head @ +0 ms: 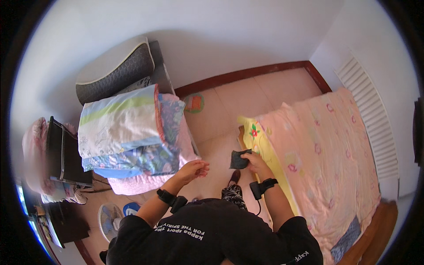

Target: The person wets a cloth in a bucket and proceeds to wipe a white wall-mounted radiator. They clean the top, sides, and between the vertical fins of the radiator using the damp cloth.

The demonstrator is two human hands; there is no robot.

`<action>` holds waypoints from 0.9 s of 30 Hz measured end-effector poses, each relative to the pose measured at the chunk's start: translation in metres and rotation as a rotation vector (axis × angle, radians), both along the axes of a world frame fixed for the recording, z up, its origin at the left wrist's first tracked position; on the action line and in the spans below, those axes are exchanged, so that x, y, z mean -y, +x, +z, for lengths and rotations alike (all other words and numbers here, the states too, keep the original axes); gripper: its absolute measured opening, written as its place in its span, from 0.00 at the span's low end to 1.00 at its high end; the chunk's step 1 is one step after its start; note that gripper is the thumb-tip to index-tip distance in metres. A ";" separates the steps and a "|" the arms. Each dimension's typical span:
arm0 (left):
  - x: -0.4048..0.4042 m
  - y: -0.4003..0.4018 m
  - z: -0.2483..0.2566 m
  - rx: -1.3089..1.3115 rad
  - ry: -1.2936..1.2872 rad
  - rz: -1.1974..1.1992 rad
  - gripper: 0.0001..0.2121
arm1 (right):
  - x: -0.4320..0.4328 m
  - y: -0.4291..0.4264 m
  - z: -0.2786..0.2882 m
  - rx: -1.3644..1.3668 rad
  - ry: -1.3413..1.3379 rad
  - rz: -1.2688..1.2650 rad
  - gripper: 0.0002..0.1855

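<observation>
A small dark grey cloth point(239, 160) is pinched in my right hand point(255, 162), its fabric hanging out to the left of the fingers. That hand is beside the yellow, flower-embroidered border point(254, 137) of a pink bed cover point(314, 149). My left hand point(193, 170) is held in the air with its fingers loosely bent and nothing visible in it. Closest to it is a stack of folded bedding: a pale quilt point(119, 129), a blue floral cloth point(132, 160) and a pink fleece layer point(139, 185).
A grey contour pillow point(116, 73) leans at the wall behind the stack. Bedding hangs over a black chair point(71, 152) at left. A white fan point(109, 220) stands on the tiled floor point(212, 119). A radiator point(371, 112) lines the right wall, and a round mat point(194, 103) lies near the skirting.
</observation>
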State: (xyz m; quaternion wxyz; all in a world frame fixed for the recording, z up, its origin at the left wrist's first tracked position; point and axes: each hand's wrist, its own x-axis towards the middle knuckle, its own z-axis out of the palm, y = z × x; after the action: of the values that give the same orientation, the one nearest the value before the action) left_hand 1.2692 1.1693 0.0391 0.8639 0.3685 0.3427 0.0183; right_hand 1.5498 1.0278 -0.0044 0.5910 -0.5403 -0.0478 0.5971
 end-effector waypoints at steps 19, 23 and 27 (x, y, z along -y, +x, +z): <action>-0.192 0.225 0.015 -0.130 -0.093 0.298 0.08 | -0.210 0.286 -0.020 -0.251 0.064 0.081 0.13; -0.274 0.265 0.005 -0.093 -0.099 0.288 0.09 | -0.239 0.350 -0.011 -0.168 0.046 -0.192 0.13; -0.346 0.312 0.006 -0.117 -0.044 0.238 0.09 | -0.225 0.409 -0.022 -0.135 0.109 -0.447 0.13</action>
State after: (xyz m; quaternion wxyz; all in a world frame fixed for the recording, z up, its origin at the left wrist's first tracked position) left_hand 1.5811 1.5157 0.0449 0.8421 0.3065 0.4342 0.0918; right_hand 1.9593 1.2528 -0.0266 0.7386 -0.4639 0.0805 0.4825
